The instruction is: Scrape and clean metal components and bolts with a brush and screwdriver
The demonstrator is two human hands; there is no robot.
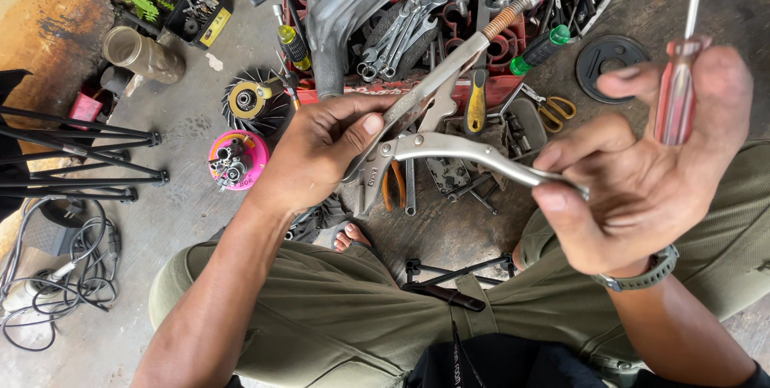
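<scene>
Spanning both hands, the silver locking pliers [417,143] hang over the person's lap. The left hand [321,151] has its grip closed on the body of the pliers; the right hand [650,179] pinches the lower lever and also clasps a red-handled screwdriver [678,87]. Far behind sits a red tool tray [513,47] of wrenches. Left on the floor lies a round pink container [237,161], perhaps holding small parts.

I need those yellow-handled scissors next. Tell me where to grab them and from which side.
Likely best by the yellow loop handles. The scissors lie flat on the clutter by the red tray, loops toward the right and open from above, blades pointing left under other tools. Come from the right and above. The right hand holds a screwdriver and the locking pliers with the left hand.
</scene>
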